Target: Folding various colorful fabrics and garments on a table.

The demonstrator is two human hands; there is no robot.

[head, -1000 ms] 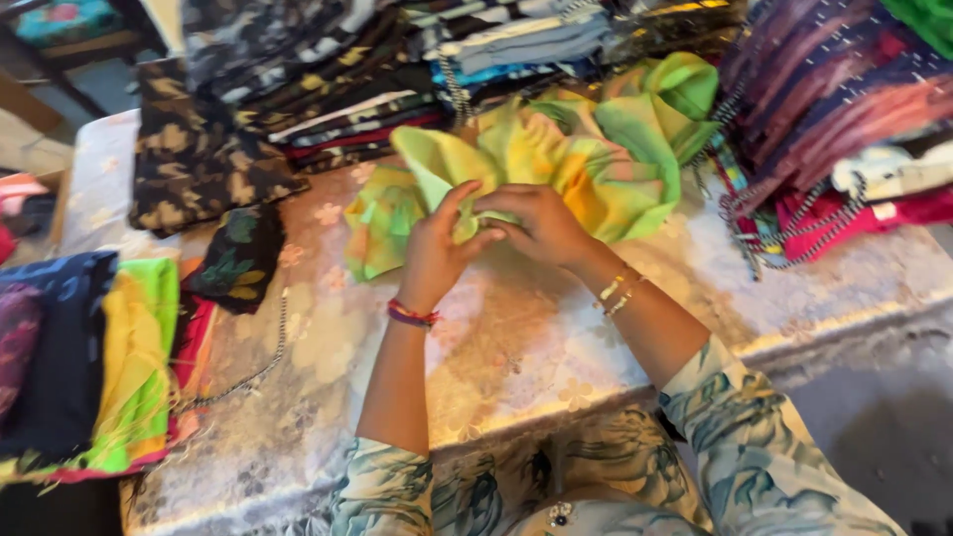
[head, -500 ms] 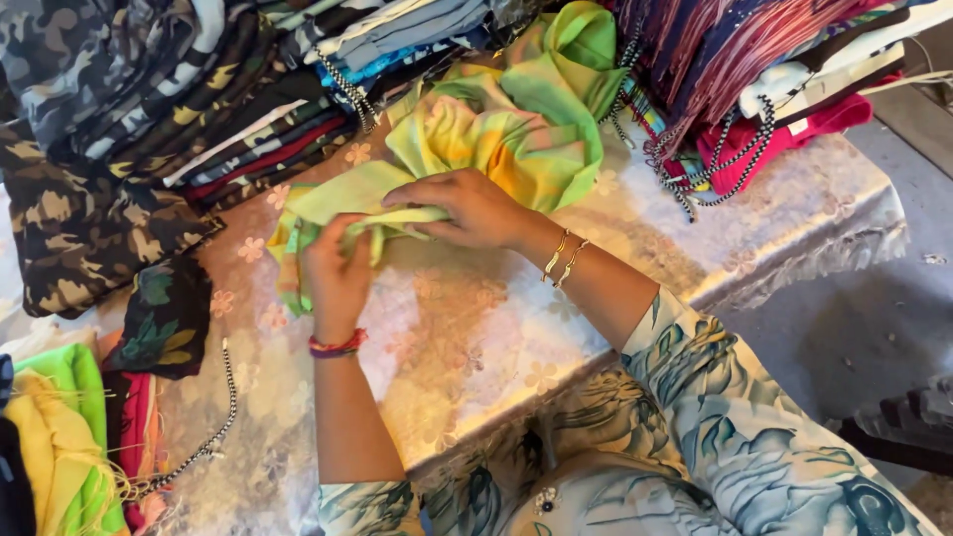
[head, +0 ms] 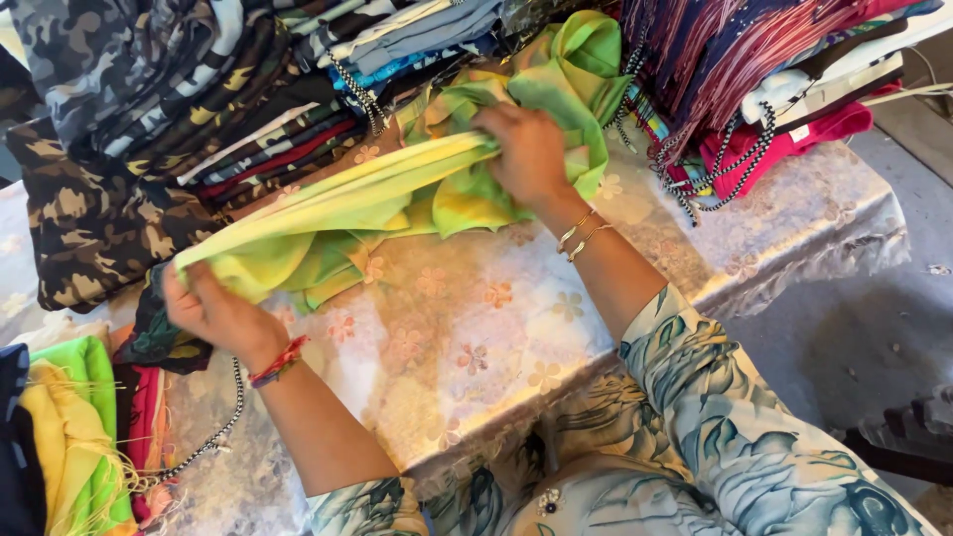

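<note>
A yellow-green cloth (head: 397, 194) is stretched in a band between my two hands above a table with a pale floral cover (head: 467, 337). My left hand (head: 213, 313), with a red thread band at the wrist, grips one end of the cloth low at the left. My right hand (head: 531, 154), with thin bangles at the wrist, grips the bunched part of the cloth higher at the middle. The rest of the cloth lies crumpled behind my right hand, against the stacked fabric.
Folded camouflage and dark printed fabrics (head: 129, 109) are piled at the back left. Striped and pink fabrics with beaded cords (head: 754, 89) are stacked at the right. Yellow, green and pink cloths (head: 69, 437) lie at the lower left. Grey floor (head: 874, 308) lies to the right.
My hands have moved apart: the left pulled one end of the cloth down and left, the right stayed on the bunch, so the cloth is now drawn out into a long band.
</note>
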